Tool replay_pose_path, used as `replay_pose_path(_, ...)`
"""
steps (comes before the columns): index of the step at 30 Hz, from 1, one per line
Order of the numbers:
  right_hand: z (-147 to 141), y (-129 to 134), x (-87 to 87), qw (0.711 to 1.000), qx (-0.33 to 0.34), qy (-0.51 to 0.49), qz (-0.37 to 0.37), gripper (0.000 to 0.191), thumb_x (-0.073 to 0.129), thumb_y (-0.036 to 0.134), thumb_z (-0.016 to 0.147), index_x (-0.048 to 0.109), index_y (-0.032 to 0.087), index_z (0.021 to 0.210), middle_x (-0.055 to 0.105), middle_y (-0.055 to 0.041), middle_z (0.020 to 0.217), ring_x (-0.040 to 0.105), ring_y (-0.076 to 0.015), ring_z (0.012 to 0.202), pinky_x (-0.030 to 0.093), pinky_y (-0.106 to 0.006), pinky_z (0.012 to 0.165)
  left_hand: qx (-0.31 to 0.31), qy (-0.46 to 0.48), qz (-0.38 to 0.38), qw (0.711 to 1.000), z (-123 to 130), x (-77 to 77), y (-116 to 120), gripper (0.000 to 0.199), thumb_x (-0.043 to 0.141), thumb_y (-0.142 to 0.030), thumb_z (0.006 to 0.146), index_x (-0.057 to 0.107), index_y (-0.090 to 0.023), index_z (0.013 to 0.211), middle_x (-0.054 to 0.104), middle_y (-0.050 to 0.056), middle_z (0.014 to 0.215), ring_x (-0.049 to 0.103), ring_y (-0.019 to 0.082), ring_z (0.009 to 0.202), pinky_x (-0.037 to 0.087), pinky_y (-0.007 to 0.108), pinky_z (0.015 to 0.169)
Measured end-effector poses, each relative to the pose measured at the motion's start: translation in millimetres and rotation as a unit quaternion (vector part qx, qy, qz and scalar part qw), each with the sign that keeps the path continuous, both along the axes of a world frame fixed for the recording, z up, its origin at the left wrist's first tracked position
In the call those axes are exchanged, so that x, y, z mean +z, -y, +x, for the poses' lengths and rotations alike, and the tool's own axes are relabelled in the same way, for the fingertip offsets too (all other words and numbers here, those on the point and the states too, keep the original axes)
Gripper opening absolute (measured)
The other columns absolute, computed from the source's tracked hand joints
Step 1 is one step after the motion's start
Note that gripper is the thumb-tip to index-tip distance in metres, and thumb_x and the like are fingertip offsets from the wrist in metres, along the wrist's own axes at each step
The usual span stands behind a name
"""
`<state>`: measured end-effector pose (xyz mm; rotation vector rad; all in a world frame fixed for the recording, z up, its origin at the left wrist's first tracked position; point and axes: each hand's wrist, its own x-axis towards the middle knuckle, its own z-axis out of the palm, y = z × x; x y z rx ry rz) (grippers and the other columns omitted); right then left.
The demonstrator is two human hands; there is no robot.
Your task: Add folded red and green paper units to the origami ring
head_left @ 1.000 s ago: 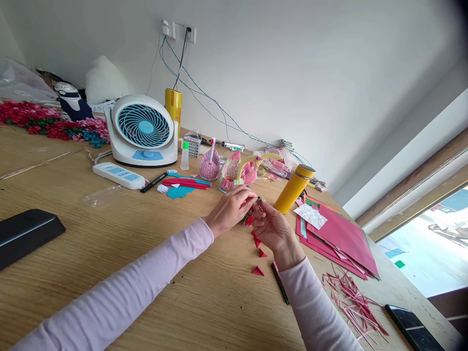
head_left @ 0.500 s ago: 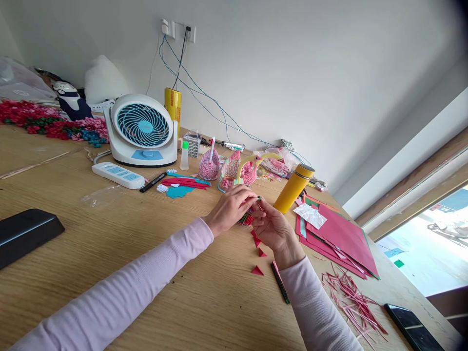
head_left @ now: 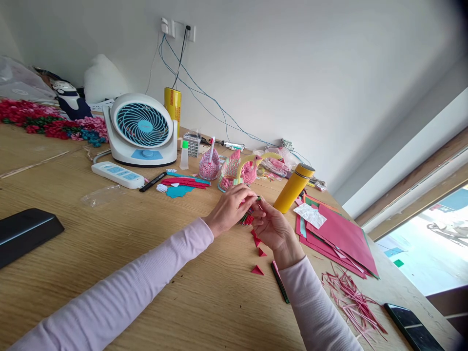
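My left hand (head_left: 233, 207) and my right hand (head_left: 275, 225) meet at the fingertips near the middle of the view. Both are closed in a pinch around a small green piece of paper (head_left: 259, 198), mostly covered by the fingers. Beneath the hands, partly hidden, is a red and green bundle of folded paper (head_left: 246, 218). Several red folded paper triangles (head_left: 258, 270) lie on the table just below my right hand. Behind the hands stand folded-paper swans, one pink and green (head_left: 230, 168) with a yellow neck, and one pink and white (head_left: 209, 167).
A yellow flask (head_left: 293, 189) stands right of my hands, beside stacked red paper sheets (head_left: 345, 234). Thin paper strips (head_left: 353, 302) and a phone (head_left: 413, 325) lie at the lower right. A fan (head_left: 142, 129), power strip (head_left: 117, 174) and glue bottle (head_left: 185, 157) are at the left.
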<state>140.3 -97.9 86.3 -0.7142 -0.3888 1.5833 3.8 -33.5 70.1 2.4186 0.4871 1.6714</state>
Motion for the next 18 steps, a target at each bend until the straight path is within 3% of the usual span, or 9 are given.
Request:
replay_pose_path(6, -0.2, -0.6, -1.7, 1.000, -0.003, -0.003, 0.002, 0.005, 0.063, 0.013, 0.088, 0.060, 0.016, 0.089, 0.067, 0.0031, 0.068, 0.050, -0.0028, 0.040, 0.040, -0.012, 0.035, -0.011, 0.005, -0.011, 1.000, 0.6, 0.1, 0.4, 0.013, 0.051, -0.021, 0.095, 0.060, -0.017, 0.086, 0.066, 0.005, 0.088, 0.063, 0.017, 0.086, 0.052, 0.031, 0.080)
replay_pose_path(18, -2.7, 1.0, 1.8, 1.000, -0.014, -0.002, -0.007, 0.008, 0.054, 0.014, 0.094, 0.060, 0.016, 0.088, 0.068, 0.0016, 0.068, 0.049, -0.0031, 0.039, 0.040, -0.012, 0.033, -0.023, 0.011, -0.041, 0.999, 0.4, 1.9, 1.8, 0.013, 0.053, -0.020, 0.095, 0.060, -0.017, 0.085, 0.066, 0.004, 0.087, 0.063, 0.016, 0.084, 0.051, 0.029, 0.078)
